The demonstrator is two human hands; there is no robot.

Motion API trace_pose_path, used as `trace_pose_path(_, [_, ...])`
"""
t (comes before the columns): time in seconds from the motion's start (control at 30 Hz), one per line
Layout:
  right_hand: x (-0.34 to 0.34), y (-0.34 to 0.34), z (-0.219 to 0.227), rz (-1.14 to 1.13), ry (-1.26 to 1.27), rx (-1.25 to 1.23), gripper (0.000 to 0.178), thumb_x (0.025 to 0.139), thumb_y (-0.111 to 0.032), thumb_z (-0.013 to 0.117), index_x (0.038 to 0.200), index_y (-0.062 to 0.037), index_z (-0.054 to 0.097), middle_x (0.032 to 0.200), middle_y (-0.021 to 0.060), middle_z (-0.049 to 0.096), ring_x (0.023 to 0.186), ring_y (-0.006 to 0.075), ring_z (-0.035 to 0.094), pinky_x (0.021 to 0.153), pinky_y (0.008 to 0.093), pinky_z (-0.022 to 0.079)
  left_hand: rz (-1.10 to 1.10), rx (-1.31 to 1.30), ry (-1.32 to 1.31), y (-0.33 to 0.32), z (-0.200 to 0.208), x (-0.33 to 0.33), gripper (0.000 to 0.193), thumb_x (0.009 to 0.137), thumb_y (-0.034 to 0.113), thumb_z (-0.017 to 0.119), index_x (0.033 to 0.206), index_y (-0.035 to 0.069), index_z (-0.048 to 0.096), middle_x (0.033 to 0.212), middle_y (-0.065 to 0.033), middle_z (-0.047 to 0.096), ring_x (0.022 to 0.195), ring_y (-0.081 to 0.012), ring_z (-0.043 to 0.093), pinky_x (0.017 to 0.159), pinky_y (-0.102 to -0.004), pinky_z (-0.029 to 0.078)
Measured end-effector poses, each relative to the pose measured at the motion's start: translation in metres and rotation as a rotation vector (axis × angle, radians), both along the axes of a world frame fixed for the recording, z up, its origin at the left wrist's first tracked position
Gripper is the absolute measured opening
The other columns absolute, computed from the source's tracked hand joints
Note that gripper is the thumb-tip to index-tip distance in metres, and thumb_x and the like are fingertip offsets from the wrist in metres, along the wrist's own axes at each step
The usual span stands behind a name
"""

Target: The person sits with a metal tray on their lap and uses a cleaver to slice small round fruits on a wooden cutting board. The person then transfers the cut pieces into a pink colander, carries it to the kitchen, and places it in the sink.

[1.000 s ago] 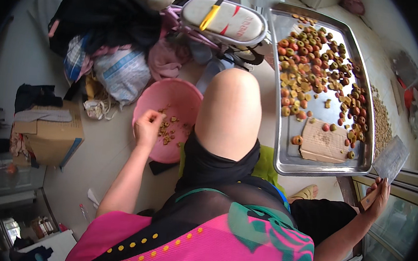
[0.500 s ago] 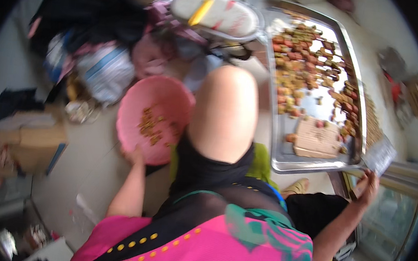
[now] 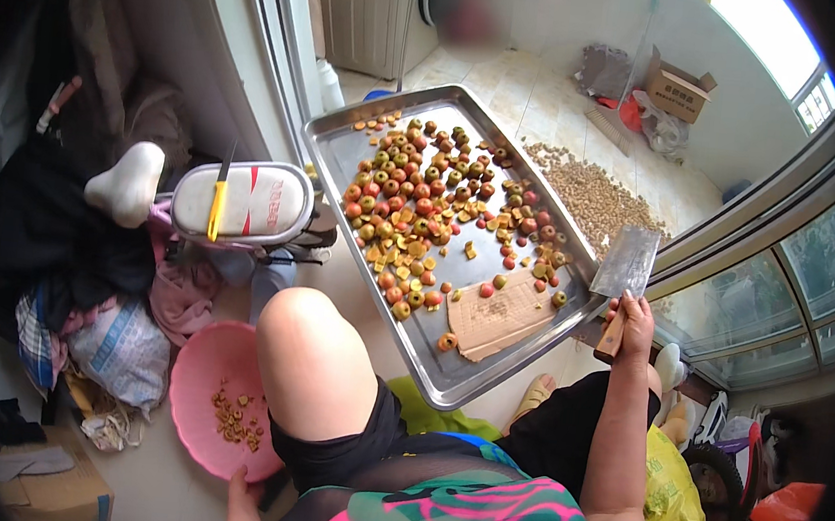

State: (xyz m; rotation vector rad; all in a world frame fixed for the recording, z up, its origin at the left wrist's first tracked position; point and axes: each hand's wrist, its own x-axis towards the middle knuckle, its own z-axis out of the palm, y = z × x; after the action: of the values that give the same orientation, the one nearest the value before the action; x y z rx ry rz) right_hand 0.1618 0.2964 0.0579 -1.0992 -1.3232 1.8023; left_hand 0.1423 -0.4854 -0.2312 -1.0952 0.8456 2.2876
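Currently I've right hand (image 3: 636, 327) gripping rectangular steel cleaver (image 3: 626, 262) by silver metal tray's (image 3: 426, 348) near-right corner, left hand (image 3: 242, 497) at round pink plastic basin (image 3: 211, 361), grip unclear, round red-green fruits (image 3: 424, 205) mid-tray partly cut, many whole.

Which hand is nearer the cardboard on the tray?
Right. The right hand, holding the cleaver, is right of the cardboard, beyond the tray; the left hand is farther, at the rim of the pink basin.
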Motion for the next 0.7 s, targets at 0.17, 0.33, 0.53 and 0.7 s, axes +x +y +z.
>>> trace_pose_path(0.17, [-0.003,-0.003,0.001,-0.008,0.063,-0.006,0.013,0.089,-0.02,0.058,0.092,-0.0111,0.049,0.071,0.001,0.056,0.052,0.0109,0.054,0.043,0.0269,0.045,0.158,-0.15,0.057,0.002,0.04,0.003,0.05,0.083,0.018,0.054,0.129,0.003,0.041,0.124,-0.0152,0.051,0.114,-0.0309,0.049,0.097,-0.0451,0.04])
trace_pose_path(0.33, [-0.006,-0.011,0.012,0.017,0.104,-0.044,0.012,0.091,-0.021,0.054,0.093,-0.0109,0.048,0.073,0.002,0.057,0.052,0.0102,0.054,0.043,0.0267,0.047,0.292,-0.365,0.18,0.015,0.107,-0.003,0.047,0.081,0.014,0.057,0.125,0.004,0.045,0.116,-0.0121,0.056,0.105,-0.0263,0.056,0.088,-0.0405,0.048])
trace_pose_path(0.53, [-0.002,-0.016,0.027,0.05,0.203,-0.125,0.01,0.092,-0.019,0.051,0.096,-0.01,0.048,0.076,0.0026,0.056,0.053,0.0087,0.052,0.044,0.0258,0.048,0.289,-0.492,0.341,0.066,0.242,-0.047,0.04,0.082,0.016,0.059,0.118,0.001,0.05,0.112,-0.0085,0.059,0.098,-0.0214,0.059,0.082,-0.0314,0.05])
trace_pose_path(0.7, [0.007,-0.021,0.033,0.051,0.271,-0.167,0.01,0.091,-0.017,0.053,0.091,-0.0095,0.047,0.073,0.0027,0.057,0.051,0.0087,0.053,0.042,0.025,0.047,0.283,-0.546,0.489,0.158,0.345,-0.085,0.036,0.084,0.015,0.058,0.116,0.001,0.05,0.112,-0.0071,0.06,0.099,-0.0201,0.059,0.085,-0.029,0.049])
